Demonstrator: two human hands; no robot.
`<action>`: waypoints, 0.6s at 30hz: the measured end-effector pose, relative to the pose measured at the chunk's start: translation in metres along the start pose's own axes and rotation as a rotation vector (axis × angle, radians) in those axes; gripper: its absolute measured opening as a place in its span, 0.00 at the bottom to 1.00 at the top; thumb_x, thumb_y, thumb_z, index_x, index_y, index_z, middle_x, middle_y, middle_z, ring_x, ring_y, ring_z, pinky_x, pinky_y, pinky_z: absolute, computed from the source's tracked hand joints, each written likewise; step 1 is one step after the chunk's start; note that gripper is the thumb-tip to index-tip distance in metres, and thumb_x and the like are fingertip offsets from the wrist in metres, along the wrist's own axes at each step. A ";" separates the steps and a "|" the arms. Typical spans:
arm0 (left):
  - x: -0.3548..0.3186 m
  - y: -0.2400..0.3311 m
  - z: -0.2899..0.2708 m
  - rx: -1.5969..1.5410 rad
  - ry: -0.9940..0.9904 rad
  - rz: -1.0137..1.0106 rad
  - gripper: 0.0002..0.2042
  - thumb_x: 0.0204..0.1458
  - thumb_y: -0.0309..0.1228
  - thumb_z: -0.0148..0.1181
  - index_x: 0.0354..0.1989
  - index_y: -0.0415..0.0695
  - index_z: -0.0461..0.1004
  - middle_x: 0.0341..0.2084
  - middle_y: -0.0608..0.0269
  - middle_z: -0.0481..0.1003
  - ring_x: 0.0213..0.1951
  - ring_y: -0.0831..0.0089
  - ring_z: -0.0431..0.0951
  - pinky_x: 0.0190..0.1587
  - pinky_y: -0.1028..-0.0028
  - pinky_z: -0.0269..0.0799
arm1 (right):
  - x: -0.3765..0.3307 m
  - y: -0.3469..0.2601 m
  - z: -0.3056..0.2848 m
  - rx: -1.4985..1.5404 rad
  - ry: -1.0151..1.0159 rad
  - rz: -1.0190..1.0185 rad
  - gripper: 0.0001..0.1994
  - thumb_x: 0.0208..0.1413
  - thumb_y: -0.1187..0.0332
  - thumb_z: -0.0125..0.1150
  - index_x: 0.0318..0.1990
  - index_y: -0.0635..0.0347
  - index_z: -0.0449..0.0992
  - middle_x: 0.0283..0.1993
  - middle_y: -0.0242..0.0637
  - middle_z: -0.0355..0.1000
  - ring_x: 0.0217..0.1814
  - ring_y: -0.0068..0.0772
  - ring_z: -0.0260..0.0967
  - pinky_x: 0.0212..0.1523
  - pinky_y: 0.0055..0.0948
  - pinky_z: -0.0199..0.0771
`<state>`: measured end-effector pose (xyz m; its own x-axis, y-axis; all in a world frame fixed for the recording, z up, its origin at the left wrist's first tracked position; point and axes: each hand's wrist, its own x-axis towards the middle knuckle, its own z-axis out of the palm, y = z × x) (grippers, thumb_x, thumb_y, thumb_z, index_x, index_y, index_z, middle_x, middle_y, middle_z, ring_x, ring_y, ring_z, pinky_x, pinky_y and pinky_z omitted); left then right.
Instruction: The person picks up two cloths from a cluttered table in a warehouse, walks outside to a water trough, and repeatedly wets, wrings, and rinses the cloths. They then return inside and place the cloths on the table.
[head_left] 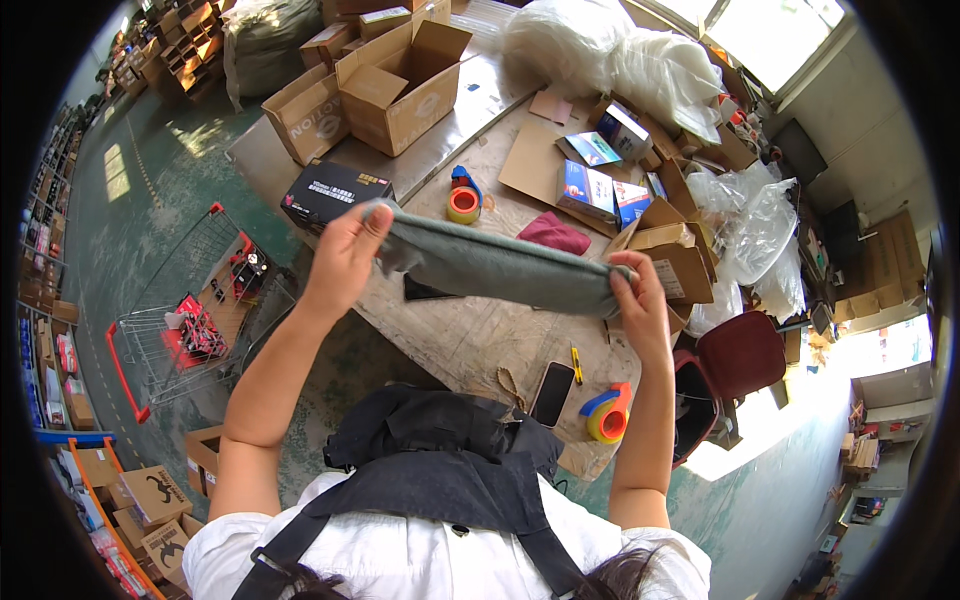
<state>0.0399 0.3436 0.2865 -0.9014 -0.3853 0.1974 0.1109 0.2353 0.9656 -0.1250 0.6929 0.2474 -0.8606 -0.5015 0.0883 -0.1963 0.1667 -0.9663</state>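
Observation:
A grey-green cloth (500, 262) is stretched between my two hands, held up over the table. My left hand (350, 258) pinches its left end near a black box (335, 192). At the other end, my right hand (640, 298) grips the cloth between thumb and fingers. The cloth hangs in a long folded band and partly hides a dark flat object (425, 290) on the table behind it. Beyond the cloth lie a crumpled dark red cloth (555, 233) and a tape dispenser (464, 197) in blue and red.
Nearer me on the table (450, 340) are a phone (552, 394), a yellow cutter (576, 364) and another tape dispenser (608, 415). Open cartons (400, 95) stand at the back left. A shopping cart (190, 320) is left; a dark red chair (740, 355) is right.

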 end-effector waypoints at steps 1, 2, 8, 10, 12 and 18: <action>0.000 0.006 -0.003 0.041 0.079 0.109 0.21 0.68 0.47 0.52 0.36 0.38 0.75 0.26 0.76 0.70 0.30 0.88 0.65 0.34 0.82 0.65 | 0.003 -0.004 -0.003 -0.048 0.050 0.006 0.10 0.69 0.70 0.55 0.55 0.58 0.70 0.40 0.27 0.73 0.40 0.12 0.65 0.42 0.15 0.64; 0.003 0.011 -0.010 0.134 0.090 0.142 0.19 0.67 0.45 0.54 0.38 0.39 0.75 0.26 0.75 0.71 0.30 0.87 0.66 0.35 0.82 0.66 | 0.007 -0.008 -0.006 -0.102 0.100 0.008 0.11 0.69 0.70 0.55 0.56 0.59 0.70 0.38 0.27 0.73 0.38 0.12 0.65 0.40 0.15 0.64; 0.017 0.032 -0.042 -0.167 0.197 -0.082 0.24 0.63 0.37 0.62 0.63 0.44 0.61 0.24 0.70 0.77 0.28 0.85 0.75 0.32 0.82 0.69 | 0.026 -0.035 -0.003 0.376 0.057 0.072 0.15 0.65 0.68 0.61 0.57 0.59 0.72 0.36 0.31 0.77 0.37 0.18 0.73 0.42 0.21 0.73; 0.013 0.038 -0.052 -0.356 0.179 -0.226 0.24 0.62 0.36 0.63 0.63 0.45 0.64 0.30 0.69 0.79 0.33 0.81 0.79 0.38 0.80 0.74 | 0.028 -0.046 0.002 0.848 0.001 0.151 0.19 0.64 0.70 0.61 0.61 0.60 0.68 0.48 0.40 0.78 0.50 0.30 0.78 0.53 0.32 0.79; 0.007 0.042 -0.056 -0.510 0.136 -0.044 0.22 0.62 0.36 0.63 0.62 0.45 0.67 0.34 0.69 0.79 0.39 0.81 0.79 0.44 0.79 0.74 | 0.026 -0.053 0.008 1.038 -0.132 -0.139 0.30 0.62 0.75 0.60 0.70 0.59 0.59 0.59 0.45 0.72 0.59 0.34 0.74 0.59 0.34 0.75; 0.001 0.021 -0.059 -0.166 0.045 0.005 0.18 0.56 0.21 0.67 0.56 0.43 0.79 0.44 0.70 0.79 0.41 0.85 0.76 0.48 0.82 0.73 | 0.033 -0.048 0.033 0.597 -0.230 -0.022 0.31 0.59 0.80 0.63 0.70 0.61 0.64 0.52 0.37 0.77 0.52 0.24 0.74 0.54 0.23 0.71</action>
<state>0.0662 0.2954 0.3174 -0.8813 -0.4252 0.2063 0.1866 0.0879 0.9785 -0.1288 0.6405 0.2889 -0.7234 -0.6800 0.1192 0.1401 -0.3136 -0.9392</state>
